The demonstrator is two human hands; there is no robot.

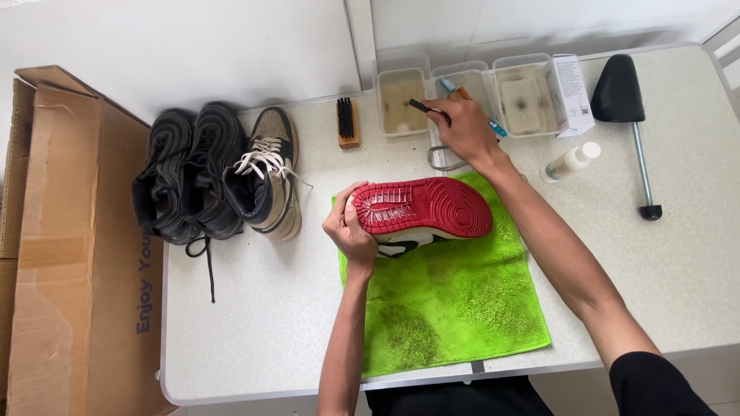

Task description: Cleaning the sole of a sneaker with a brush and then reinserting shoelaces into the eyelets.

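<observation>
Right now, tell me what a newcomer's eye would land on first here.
The red-soled shoe, sole up on the bright green cloth at the table's middle, held at its end by the left hand. Behind it, the right hand holds a dark-handled tool at the clear tubs. To the left stand three more shoes.

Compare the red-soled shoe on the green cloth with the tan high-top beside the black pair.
The red-soled shoe lies on its side on the green cloth, held by the left hand; the tan high-top stands upright on the table, untouched. Its white laces show; the other's are hidden. Both are sneakers.
</observation>
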